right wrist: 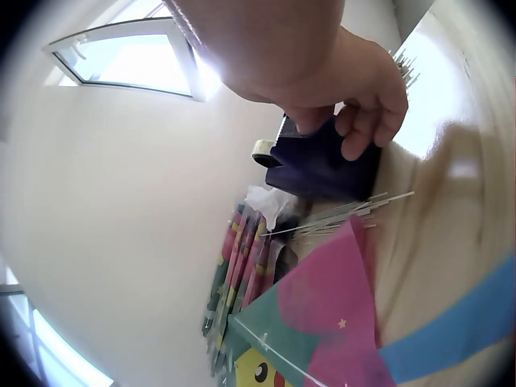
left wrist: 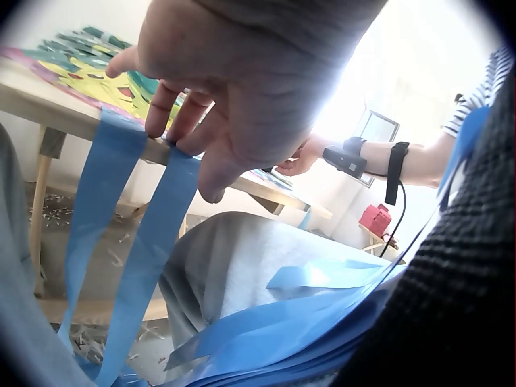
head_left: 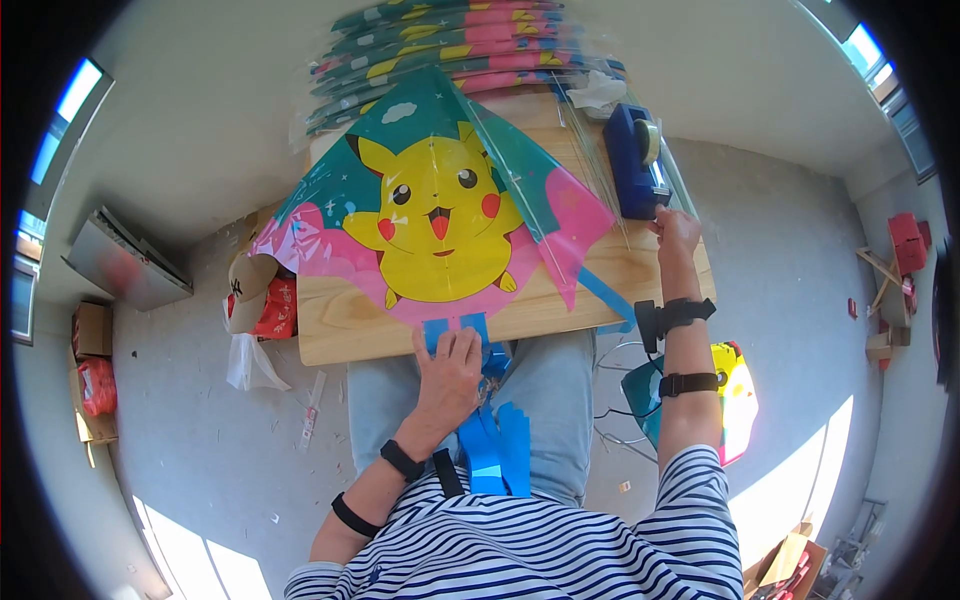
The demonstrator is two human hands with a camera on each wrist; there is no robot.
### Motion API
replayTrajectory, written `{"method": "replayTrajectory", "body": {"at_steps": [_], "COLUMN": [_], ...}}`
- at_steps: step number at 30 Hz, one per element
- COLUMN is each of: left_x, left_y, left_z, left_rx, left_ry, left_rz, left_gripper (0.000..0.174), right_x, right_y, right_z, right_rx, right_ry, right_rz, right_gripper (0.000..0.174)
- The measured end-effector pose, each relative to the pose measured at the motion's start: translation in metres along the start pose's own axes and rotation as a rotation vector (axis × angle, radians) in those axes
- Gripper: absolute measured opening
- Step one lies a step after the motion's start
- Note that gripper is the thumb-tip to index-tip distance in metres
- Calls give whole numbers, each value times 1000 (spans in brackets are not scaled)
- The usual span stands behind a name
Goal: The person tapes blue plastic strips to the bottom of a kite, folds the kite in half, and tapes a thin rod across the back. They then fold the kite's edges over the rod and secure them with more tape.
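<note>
A kite (head_left: 435, 215) printed with a yellow cartoon figure on green and pink lies flat on the table. Two blue tail strips (left wrist: 106, 161) hang from its lower edge over the table's front. My left hand (head_left: 450, 372) rests its spread fingertips on these strips at the table edge, palm raised. Beyond the kite's right side stands a dark blue tape dispenser (head_left: 628, 165) with a roll of tape (head_left: 650, 142). My right hand (head_left: 678, 232) is at the dispenser's near, cutter end, thumb and curled fingers (right wrist: 353, 147) closed about it; any tape between them is hidden.
Several bagged kites (head_left: 440, 50) are stacked at the back of the table. Thin rods (head_left: 595, 160) lie beside the dispenser, near crumpled white plastic (head_left: 597, 90). More blue strips (head_left: 497, 450) lie on the person's lap. Another kite piece (head_left: 735, 400) is low at the right.
</note>
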State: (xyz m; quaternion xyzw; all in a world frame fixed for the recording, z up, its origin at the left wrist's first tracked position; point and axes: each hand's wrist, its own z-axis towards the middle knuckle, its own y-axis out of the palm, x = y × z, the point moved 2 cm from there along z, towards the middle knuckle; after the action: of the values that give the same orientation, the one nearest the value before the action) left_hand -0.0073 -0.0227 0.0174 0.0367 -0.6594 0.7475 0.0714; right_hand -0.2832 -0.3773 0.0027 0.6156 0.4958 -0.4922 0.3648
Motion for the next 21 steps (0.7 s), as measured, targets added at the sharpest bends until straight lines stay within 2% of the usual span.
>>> {"method": "replayTrajectory", "body": {"at_steps": [2,5,9,11,15,17,18,20,21], "left_x": [0,0,0,1,1,-1,-1,-1,-3], "left_y": [1,-1,1,-2,3,6,6,8,8], "left_z": [0,0,0,2,1,0,0,0,2], "left_rx": [8,19,42,95,114,148,148,64,74], "left_ry": [-2,-4,4,4,-7,-5,-9,-12,-21], "left_rz": [-15,-31,-25,-71,-73,-86,-85,-12,-9], "left_gripper": [65,64,62,46,44,43,43,55,55], "right_x": [-13,-12,-16,-19,-23,-29,-18,19,26], "right_y": [7,4,3,6,8,7,0,-25,-29], "right_z": [-6,5,2,0,2,-4,2,23,15], "right_rx": [158,150,142,175,161,167,163,147,295], "right_ry": [-152,-170,-204,-176,-166,-140,-141,-321,-281], "right_rz": [-204,-358,-352,-342,-410,-545,-546,-662,-855], "right_gripper": [19,24,25,26,30,35,35,39,38]}}
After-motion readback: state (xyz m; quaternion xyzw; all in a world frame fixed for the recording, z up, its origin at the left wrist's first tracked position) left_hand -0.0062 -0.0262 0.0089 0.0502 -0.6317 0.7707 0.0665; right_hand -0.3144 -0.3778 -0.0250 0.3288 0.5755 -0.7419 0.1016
